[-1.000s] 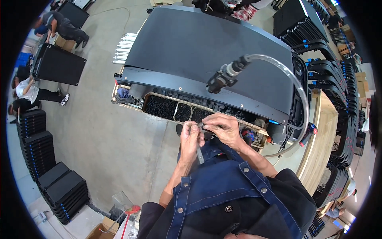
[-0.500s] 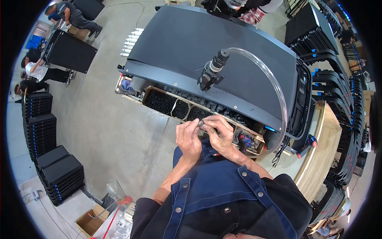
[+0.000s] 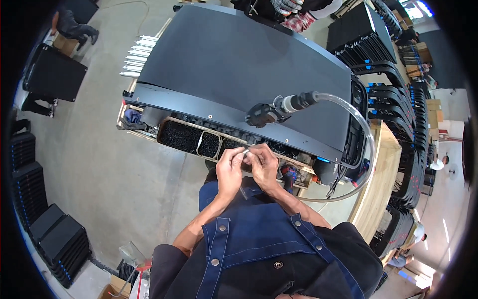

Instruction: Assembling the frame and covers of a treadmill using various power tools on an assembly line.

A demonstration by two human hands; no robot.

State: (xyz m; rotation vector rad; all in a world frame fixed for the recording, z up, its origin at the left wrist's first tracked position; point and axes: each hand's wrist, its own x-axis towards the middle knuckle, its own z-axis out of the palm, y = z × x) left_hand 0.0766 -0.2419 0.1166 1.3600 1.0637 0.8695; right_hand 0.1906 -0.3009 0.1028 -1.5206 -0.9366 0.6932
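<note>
My left hand (image 3: 229, 173) and my right hand (image 3: 264, 168) are raised in front of my chest, fingertips pinched close together. Between them is a small greyish piece (image 3: 246, 151), mostly covered by fingers, so its kind cannot be made out. Just beyond my hands runs a wooden-framed tray whose bins hold many small black parts (image 3: 181, 135). Behind it lies a large dark grey panel (image 3: 229, 65) with a row of screws along its near edge. Over that edge hangs a black tool (image 3: 261, 115) with a clear hose (image 3: 359, 119) looping down to the right.
White tubes (image 3: 138, 56) stick out at the panel's left end. A wooden box (image 3: 376, 174) and stacked black frames (image 3: 393, 102) stand right. Stacks of black panels (image 3: 62, 239) line the left. A gloved hand (image 3: 287, 6) of another person shows at the panel's far side.
The view has turned, and the scene sits further left. The hanging tool has tilted from upright to nearly level. Both my hands still pinch together at the small piece.
</note>
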